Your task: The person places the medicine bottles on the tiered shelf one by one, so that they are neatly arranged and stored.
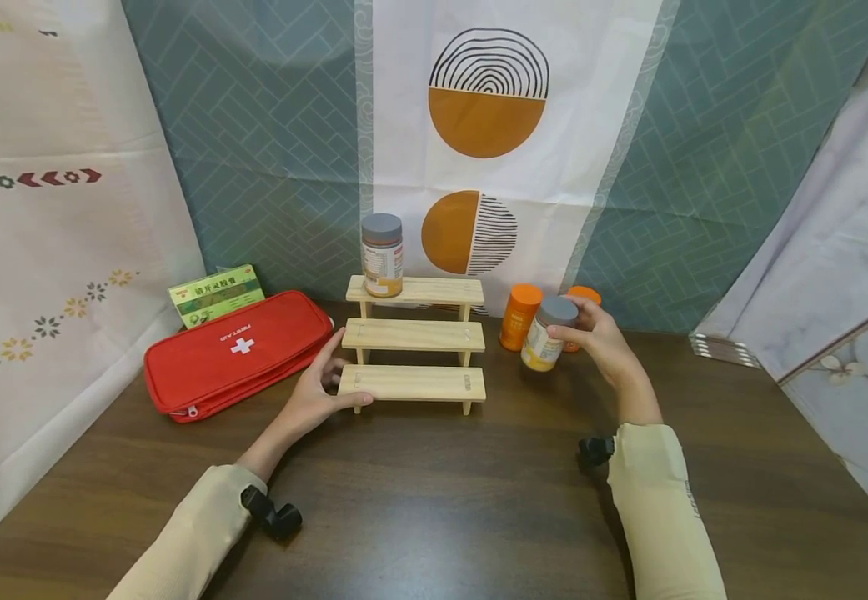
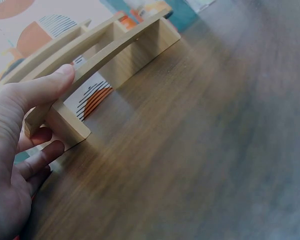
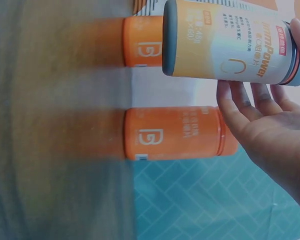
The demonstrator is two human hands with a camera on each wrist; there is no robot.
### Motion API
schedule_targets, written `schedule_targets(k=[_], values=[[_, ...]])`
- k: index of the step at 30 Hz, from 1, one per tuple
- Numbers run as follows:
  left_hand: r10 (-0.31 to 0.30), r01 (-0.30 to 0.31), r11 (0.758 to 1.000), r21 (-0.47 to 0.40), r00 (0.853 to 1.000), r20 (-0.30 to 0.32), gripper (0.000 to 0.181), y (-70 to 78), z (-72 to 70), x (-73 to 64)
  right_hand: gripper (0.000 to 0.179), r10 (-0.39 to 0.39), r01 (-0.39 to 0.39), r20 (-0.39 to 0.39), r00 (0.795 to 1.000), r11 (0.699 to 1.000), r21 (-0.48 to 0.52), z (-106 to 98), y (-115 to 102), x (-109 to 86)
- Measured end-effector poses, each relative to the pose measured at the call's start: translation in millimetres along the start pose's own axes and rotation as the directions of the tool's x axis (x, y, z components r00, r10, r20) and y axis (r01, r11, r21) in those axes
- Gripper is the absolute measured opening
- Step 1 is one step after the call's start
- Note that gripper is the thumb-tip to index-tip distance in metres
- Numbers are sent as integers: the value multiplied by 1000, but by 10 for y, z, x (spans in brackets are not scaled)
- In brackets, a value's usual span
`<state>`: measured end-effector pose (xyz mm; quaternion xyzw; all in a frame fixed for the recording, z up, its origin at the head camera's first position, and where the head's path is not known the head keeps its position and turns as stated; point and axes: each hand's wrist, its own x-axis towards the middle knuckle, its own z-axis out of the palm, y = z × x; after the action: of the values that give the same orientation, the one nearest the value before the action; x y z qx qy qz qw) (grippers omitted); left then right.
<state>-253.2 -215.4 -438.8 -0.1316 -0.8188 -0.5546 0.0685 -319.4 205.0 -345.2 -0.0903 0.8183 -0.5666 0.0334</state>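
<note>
A three-step wooden display stand (image 1: 413,382) stands at the middle of the table. My left hand (image 1: 316,395) holds its left end, the thumb on the lowest step and the fingers curled by the side and underneath. On the top step, at its left, a grey-capped supplement bottle (image 1: 383,258) stands upright. My right hand (image 1: 603,337) grips a second grey-capped bottle (image 3: 225,42) near its cap, slightly tilted and raised off the table. Behind that bottle stand two orange bottles, one to its left (image 1: 520,318) and one (image 3: 175,133) partly hidden by the right hand.
Left of the stand lies a red first-aid pouch (image 1: 238,354), with a green and yellow medicine box (image 1: 218,294) leaning behind it. A patterned cloth (image 1: 291,167) hangs along the back of the brown table (image 1: 434,500). A flat, slotted, light-coloured object (image 1: 725,351) lies at the far right.
</note>
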Motion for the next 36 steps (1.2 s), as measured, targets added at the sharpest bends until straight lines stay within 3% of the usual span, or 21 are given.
schedule_targets(k=[5,11,18,30,36], values=[[-5,5,1000,4,1000,-4,106,-8,-19,-19,60,-30,30,-11,999,999,39,39,-73,-19],[-18,18,1000,8,1000,-3,106,2,-32,-9,50,-72,84,-107,992,990,117,86,-155,-40],[-21,21,1000,12,1000,-5,107,22,-39,4,39,-161,218,-210,964,934,282,134,-261,-51],[-35,35,999,-11,999,3,106,16,-5,3,38,-220,310,-278,935,888,340,190,-465,-109],[-25,25,999,-22,1000,-2,106,13,5,3,39,-235,331,-299,925,884,329,255,-550,-57]])
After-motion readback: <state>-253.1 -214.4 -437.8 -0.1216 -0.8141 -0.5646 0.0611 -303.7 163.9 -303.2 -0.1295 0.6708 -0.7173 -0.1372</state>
